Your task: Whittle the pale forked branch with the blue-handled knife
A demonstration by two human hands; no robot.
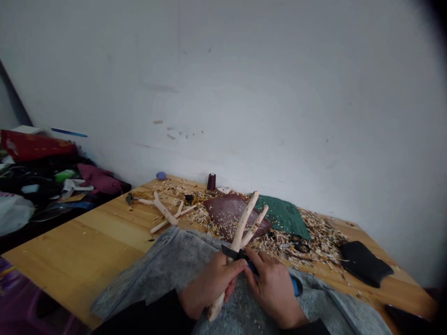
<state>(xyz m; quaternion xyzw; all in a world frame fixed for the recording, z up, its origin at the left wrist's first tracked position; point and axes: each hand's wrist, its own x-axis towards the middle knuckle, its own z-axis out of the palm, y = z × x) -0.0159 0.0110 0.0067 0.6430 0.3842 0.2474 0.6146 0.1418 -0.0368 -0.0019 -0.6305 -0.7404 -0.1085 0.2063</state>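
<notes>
The left hand (209, 284) is clamped around a pale forked stick (240, 232), its two prongs pointing up and away over a grey cloth (167, 265). The right hand (274, 288) grips a blue-handled knife (244, 257) — the dark blade lies across the stick just above the left thumb. Behind them the wooden table (87, 242) carries wood shavings (314, 232), another peeled branch (167, 214) and scissors (298, 244).

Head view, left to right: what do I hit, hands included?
red box → maroon cloth → blue ball → left hand gripping forked stick → right hand holding knife → black pouch
</notes>
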